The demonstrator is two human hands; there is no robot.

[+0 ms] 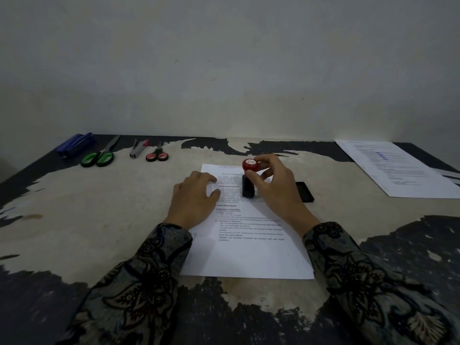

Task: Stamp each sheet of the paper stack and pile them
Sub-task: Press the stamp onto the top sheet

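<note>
The right hand (271, 185) grasps the red-topped stamp (249, 179), standing upright on the printed sheet (249, 247) in the middle of the table (99, 220). The left hand (193, 197) lies flat and released on the sheet's left part. A black ink pad (305, 191) lies just right of the sheet. Another paper pile (395, 168) sits at the far right edge. Scissors and staplers lie far left.

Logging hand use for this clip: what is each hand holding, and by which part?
The right hand grips the stamp by its red knob. The left hand holds nothing, resting flat on the sheet.
</note>
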